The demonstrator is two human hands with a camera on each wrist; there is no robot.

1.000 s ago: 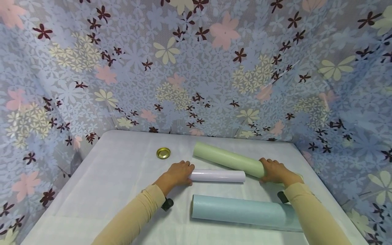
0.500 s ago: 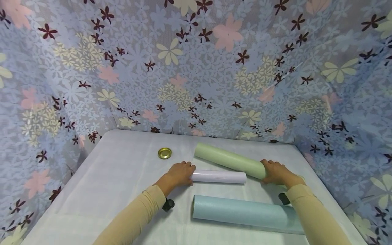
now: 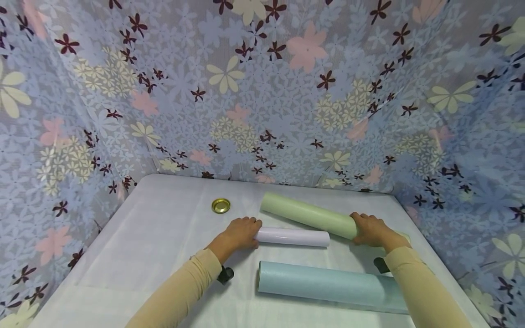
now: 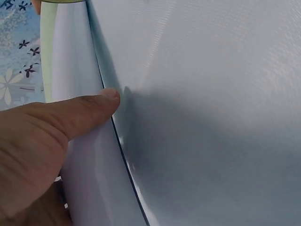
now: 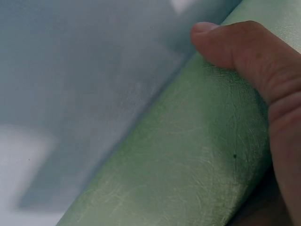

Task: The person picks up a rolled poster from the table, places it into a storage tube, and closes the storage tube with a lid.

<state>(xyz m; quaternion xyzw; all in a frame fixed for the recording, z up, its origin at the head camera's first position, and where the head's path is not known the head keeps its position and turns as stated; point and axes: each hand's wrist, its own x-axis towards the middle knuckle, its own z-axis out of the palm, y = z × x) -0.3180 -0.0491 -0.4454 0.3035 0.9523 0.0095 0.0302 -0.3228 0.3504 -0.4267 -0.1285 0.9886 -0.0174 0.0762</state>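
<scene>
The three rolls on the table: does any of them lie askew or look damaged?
The green roll lies slanted, its far end toward the gold lid, while the white roll and blue roll lie nearly parallel. No damage shows.

Both arms wear long tan sleeves (image 3: 180, 291), with a black wrist strap (image 3: 225, 274) under each cuff

Floral curtain (image 3: 262, 91) on three sides: blue-grey ground, pale blue, cream, pink and maroon flowers. Hangs down to table edge, slightly creased. Table (image 3: 156, 237) covered in plain white cloth, faint fold lines. Even, diffuse light, soft shadows only.
</scene>
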